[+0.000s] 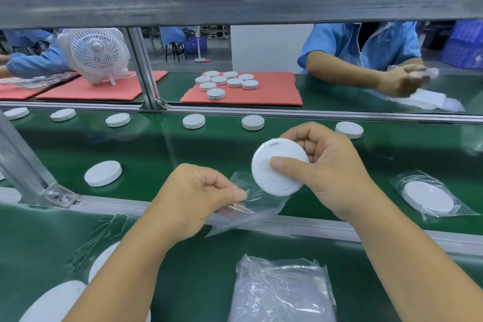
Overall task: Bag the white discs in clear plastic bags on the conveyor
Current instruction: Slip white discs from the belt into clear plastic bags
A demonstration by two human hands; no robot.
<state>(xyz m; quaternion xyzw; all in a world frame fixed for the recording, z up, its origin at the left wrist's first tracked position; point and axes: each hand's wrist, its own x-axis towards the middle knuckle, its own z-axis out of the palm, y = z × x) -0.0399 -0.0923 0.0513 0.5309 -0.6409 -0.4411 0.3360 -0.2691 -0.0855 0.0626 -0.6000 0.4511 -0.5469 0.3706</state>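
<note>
Layout: a row of discs lies along the far side of the conveyor, a bagged disc at right, a bag stack nearest, a fan behind left.

The lower edge of the round white plastic disc sits behind the mouth of the clear plastic bag, and the thumb of the right hand covers part of its face. The left hand hides the bag's near corner. The left forearm covers part of two white discs at the bottom left, which the picture's edge also cuts. The stack of clear bags is cut off below. The item in the hands of the worker in a blue coat is blurred.
</note>
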